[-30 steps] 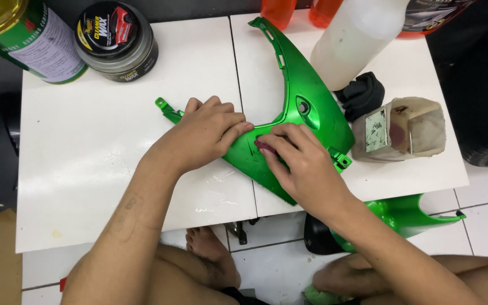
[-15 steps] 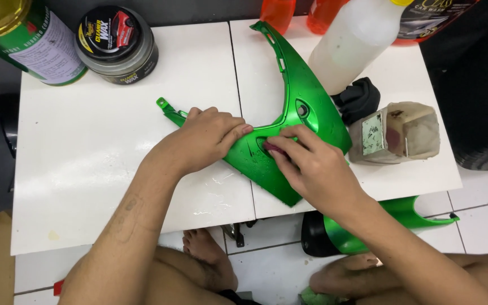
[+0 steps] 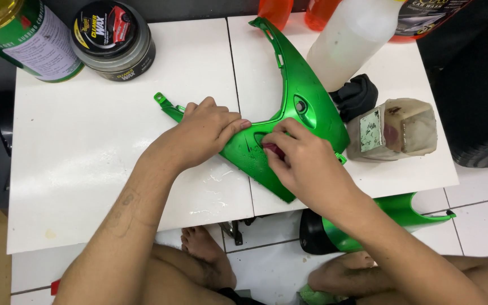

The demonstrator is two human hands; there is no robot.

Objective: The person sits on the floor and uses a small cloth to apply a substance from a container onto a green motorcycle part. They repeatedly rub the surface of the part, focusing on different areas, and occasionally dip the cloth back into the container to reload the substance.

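We pressed our left hand [image 3: 207, 131], fingers flat, on the green fairing panel [image 3: 300, 107] lying on the white table [image 3: 86, 158], while our right hand [image 3: 303, 161] pinched a small dark red pad [image 3: 272, 149] against its surface, beside the black cloth [image 3: 357, 95]
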